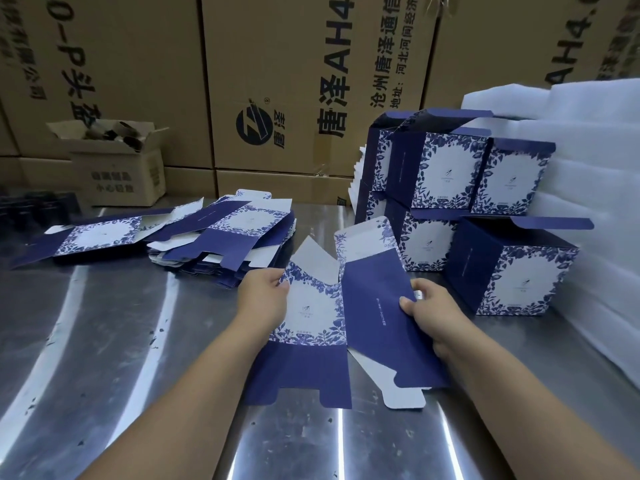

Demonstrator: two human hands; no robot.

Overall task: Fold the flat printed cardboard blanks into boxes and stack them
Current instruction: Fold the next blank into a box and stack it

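On my screen I saw the blank (311,313) held above the steel tabletop (104,341), between the two hands and near the front edge. The left hand (263,299) pinched the left border of the flower-printed panel. Its thumb lay on the printed face, and its other fingers were hidden behind the card, so I could not tell how they were placed. The right hand (433,317) gripped the right border of the plain navy panel, thumb on top, with the fingers (419,293) curled around the edge. The two panels met in a crease at the middle and stood at a slight angle to each other, so the blank was partly opened. Its navy bottom flaps pointed toward me and the white top flaps pointed away. To the left, well apart from the hands, a loose pile of flat blanks (221,237) lay on the tabletop. To the right, the folded boxes (450,174) stood in two layers with their lids open, beside white foam sheets (588,168). Behind everything stood big brown cartons (277,81) and one small open carton (117,168).
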